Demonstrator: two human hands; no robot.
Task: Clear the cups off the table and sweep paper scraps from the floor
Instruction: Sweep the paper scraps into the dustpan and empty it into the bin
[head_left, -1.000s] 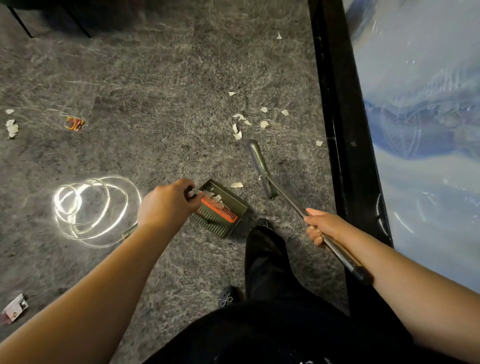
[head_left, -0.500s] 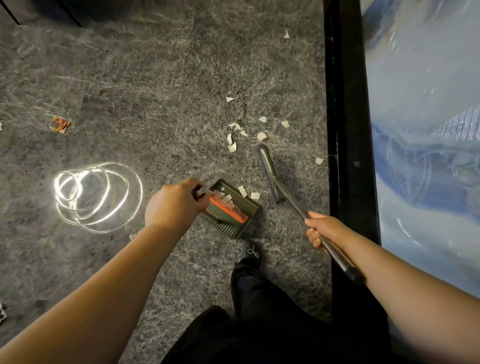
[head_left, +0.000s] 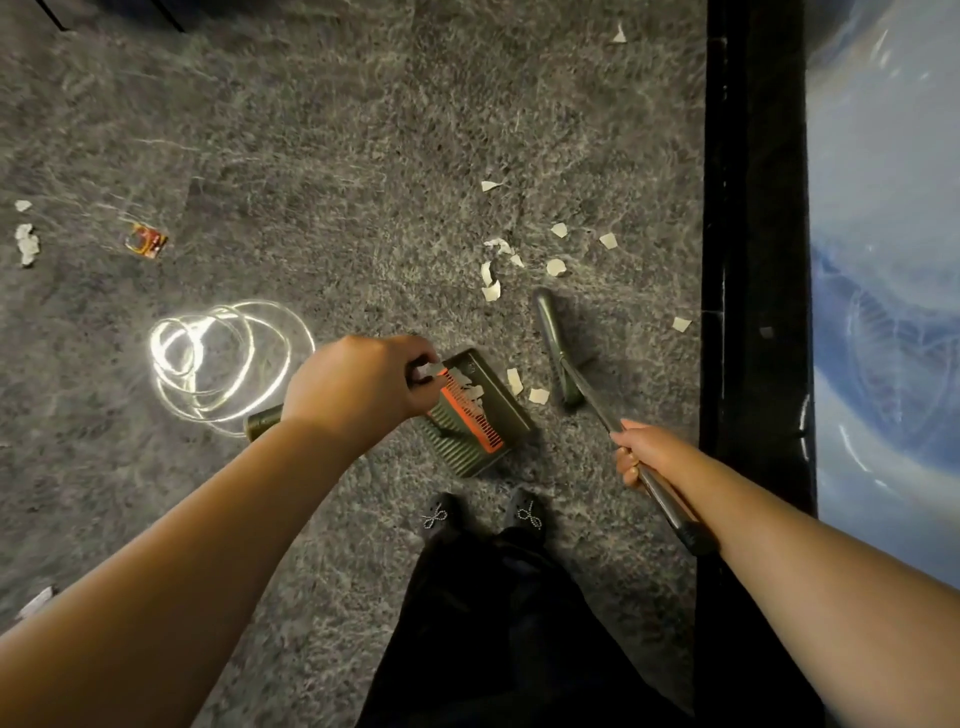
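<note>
My left hand (head_left: 363, 382) grips the upright handle of a dark green dustpan (head_left: 480, 413) with an orange comb strip, which rests on the grey carpet and holds a few white paper scraps. My right hand (head_left: 652, 452) grips the metal handle of a broom; its green head (head_left: 556, 345) lies on the carpet just right of the pan. Two scraps (head_left: 524, 387) sit between pan and broom head. Several more paper scraps (head_left: 519, 260) are scattered beyond the broom. No cups are in view.
A glowing coiled light strip (head_left: 223, 356) lies left of the pan. A small orange wrapper (head_left: 147, 240) and crumpled paper (head_left: 26, 244) lie far left. A black table edge (head_left: 753, 260) with a blue-white top runs down the right. My shoes (head_left: 483, 514) stand below the pan.
The broom head has pushed two scraps toward the dustpan's mouth. My feet have come together behind the pan. Both hands keep their grips.
</note>
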